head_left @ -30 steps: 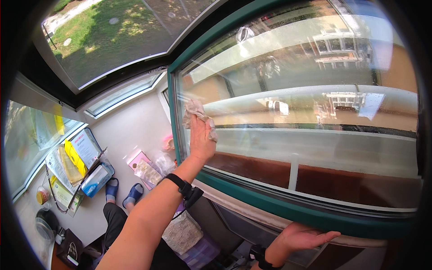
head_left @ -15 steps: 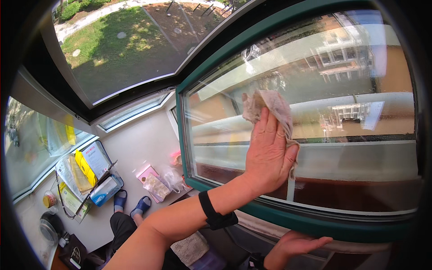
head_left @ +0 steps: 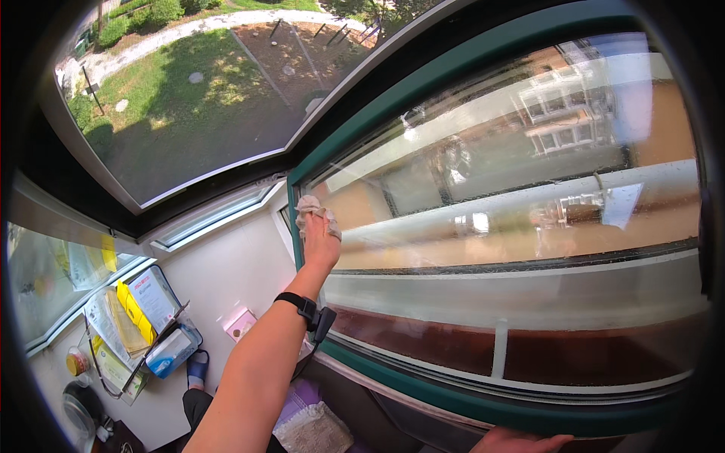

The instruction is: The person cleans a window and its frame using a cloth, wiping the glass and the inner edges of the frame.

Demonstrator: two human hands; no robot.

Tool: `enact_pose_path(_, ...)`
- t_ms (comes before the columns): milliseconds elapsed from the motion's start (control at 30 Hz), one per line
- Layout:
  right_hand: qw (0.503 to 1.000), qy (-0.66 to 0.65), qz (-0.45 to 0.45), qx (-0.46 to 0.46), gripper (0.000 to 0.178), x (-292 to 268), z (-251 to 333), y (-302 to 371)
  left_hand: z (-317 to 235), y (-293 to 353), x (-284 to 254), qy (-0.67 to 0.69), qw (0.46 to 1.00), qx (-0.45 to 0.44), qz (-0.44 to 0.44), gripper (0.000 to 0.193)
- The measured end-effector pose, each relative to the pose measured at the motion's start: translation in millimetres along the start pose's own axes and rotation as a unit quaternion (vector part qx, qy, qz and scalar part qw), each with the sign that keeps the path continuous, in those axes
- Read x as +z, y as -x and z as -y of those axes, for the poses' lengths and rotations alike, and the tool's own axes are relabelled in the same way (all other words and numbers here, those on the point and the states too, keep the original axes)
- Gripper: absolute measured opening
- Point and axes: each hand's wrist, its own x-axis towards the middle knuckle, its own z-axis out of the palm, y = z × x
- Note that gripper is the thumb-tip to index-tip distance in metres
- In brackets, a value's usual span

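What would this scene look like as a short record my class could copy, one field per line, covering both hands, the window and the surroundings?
Left hand: holds a crumpled cloth at the pane's left edge
Right hand: at the frame's lower edge, partly cut off
Window: glass pane in a green frame
Wrist: black strap on the left arm
Lower left: yellow folder, blue-and-white pack, small jar
Foot: blue slipper
Outside: grass, pale path
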Motion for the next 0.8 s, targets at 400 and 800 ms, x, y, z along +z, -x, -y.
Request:
enact_pose_path(400,0.979,-0.078,-0.087,0.170,0.078,55,43,1,-344,49,-46,0.114,0.951,0.281,0.060,0.080)
enact_pose_path(800,0.992,-0.096,-0.006,0.085,0.064,41,38,-13,-242,-20,-21,0.112,0.975,0.192,-0.001,0.057)
